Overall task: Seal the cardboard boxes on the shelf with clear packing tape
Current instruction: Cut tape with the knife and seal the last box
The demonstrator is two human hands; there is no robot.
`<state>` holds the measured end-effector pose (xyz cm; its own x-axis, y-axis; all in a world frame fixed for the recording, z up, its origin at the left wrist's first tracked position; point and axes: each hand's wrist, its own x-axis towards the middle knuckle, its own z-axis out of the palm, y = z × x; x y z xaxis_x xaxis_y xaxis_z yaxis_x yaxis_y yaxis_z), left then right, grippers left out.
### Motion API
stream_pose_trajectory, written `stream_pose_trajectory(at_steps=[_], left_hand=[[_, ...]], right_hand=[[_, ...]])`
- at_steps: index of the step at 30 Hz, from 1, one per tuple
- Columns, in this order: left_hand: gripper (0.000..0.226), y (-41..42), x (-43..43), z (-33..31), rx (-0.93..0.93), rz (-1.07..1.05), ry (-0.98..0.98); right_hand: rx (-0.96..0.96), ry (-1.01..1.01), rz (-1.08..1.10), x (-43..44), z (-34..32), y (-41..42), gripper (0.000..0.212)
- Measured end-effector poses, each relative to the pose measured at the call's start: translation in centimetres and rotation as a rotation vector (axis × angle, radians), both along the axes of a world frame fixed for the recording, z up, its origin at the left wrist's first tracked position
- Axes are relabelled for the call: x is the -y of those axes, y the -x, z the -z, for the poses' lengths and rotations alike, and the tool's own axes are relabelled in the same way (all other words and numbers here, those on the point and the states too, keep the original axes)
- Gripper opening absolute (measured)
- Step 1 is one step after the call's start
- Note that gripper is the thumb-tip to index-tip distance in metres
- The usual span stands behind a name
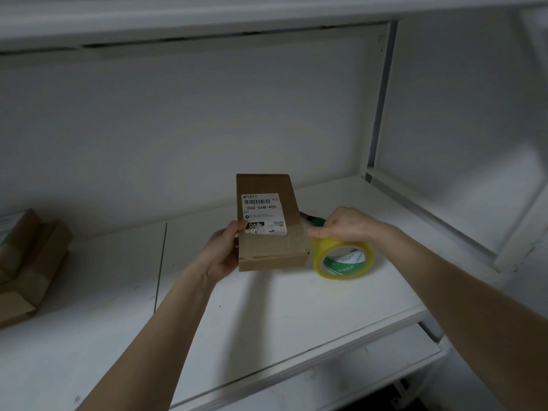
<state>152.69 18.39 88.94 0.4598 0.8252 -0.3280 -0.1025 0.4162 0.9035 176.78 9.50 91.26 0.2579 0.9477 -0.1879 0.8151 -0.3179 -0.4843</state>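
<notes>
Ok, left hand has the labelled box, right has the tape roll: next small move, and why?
Probably press the tape's end onto the box by its right edge. The right hand grips the tape roll at that edge and the left hand holds the box; whether tape already sticks is unclear.

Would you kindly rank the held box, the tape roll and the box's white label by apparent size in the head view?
1. box
2. tape roll
3. label
The tape roll and the label look nearly alike, so their order is uncertain.
</notes>
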Motion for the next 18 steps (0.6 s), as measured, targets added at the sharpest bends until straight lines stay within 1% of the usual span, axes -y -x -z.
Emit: stream_pose_trajectory(at_steps=[5, 6, 8, 10, 11, 13, 14, 15, 16, 18], left_hand=[[0.030, -1.0, 0.6, 0.7, -0.042, -0.012, 0.146], [0.031, -1.3, 0.9, 0.8, -0.068, -0.018, 0.154], [0.036, -1.7, 1.3, 1.3, -0.134, -0.019, 0.110], [0.041, -1.6, 1.6, 1.8, -0.141, 0.005, 0.092], [0.042, -1.4, 1.5, 2.0, -0.124, 0.016, 0.104], [0.040, -0.8, 1.3, 2.1, -0.076, 0.015, 0.143], [0.036, -0.6, 1.1, 2.0, -0.044, 0.010, 0.164], [0.032, -0.4, 1.0, 1.9, -0.008, 0.010, 0.179], [0.030, -0.3, 0.9, 1.7, 0.026, 0.015, 0.199], [0.029, -0.3, 1.0, 1.0, 0.062, 0.031, 0.236]], right_hand=[[-0.082, -0.027, 0.004, 0.0, 0.9, 1.0, 0.057], [-0.081, -0.033, 0.003, -0.1, 1.0, 1.1, 0.058], [-0.063, -0.051, 0.004, -0.1, 1.2, 1.4, 0.058], [-0.075, -0.053, -0.006, 0.1, 1.3, 1.4, 0.058], [-0.130, -0.050, -0.022, 0.2, 1.4, 1.1, 0.056], [-0.326, -0.068, -0.024, 1.0, 1.5, 0.4, 0.048], [-0.432, -0.086, -0.004, 1.4, 1.5, 0.0, 0.047], [-0.510, -0.105, 0.021, 1.6, 1.6, -0.5, 0.054], [-0.555, -0.121, 0.045, 1.8, 1.7, -0.7, 0.057], [-0.594, -0.177, 0.060, 1.9, 1.6, -0.6, 0.042]])
